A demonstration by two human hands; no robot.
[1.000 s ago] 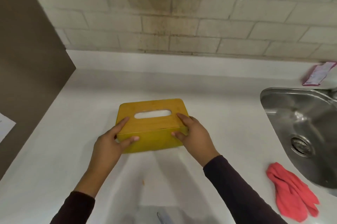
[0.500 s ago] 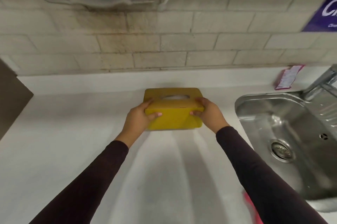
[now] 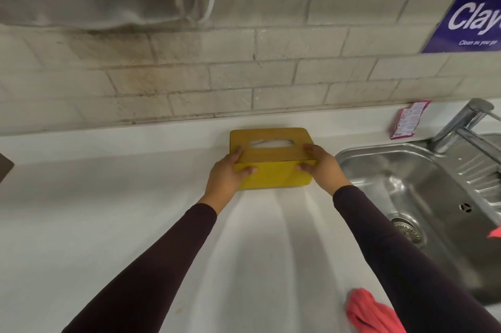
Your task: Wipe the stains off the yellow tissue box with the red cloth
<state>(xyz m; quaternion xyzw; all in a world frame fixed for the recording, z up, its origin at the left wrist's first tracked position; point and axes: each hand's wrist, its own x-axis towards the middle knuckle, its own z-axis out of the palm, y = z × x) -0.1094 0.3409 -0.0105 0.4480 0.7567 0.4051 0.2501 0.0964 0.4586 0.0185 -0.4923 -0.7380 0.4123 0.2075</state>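
- We see one white tabletop [image 3: 108, 224] running along a tiled wall [image 3: 271, 75], with one steel sink [image 3: 423, 186] set into its right side and one tap [image 3: 461, 121] above it.
- One yellow tissue box [image 3: 271, 154] sits far back on the tabletop, close to the wall and just left of the sink; its slotted lid faces up.
- Our two hands hold it by its ends: the left hand [image 3: 225, 175] clasps the left end, thumb on the front face and fingers on the lid, and the right hand [image 3: 322, 167] does the same on the right end. Each grip is closed on the box.
- One red cloth [image 3: 368, 313] lies crumpled at the near right edge of the tabletop, well apart from the box and partly hidden by our right sleeve (a small red scrap at the far right edge may be part of it; we cannot tell).
- One pink packet [image 3: 406, 122] leans against the wall behind the sink, and one purple sign [image 3: 471, 15] hangs above.
- We judge the step in hand to be settling the box before any wiping. To do it well, we should set it down flat and square, keep the left hand steadying it, and free the right hand for the cloth.
- No stains show on the box from here, so we should check each face as we wipe.
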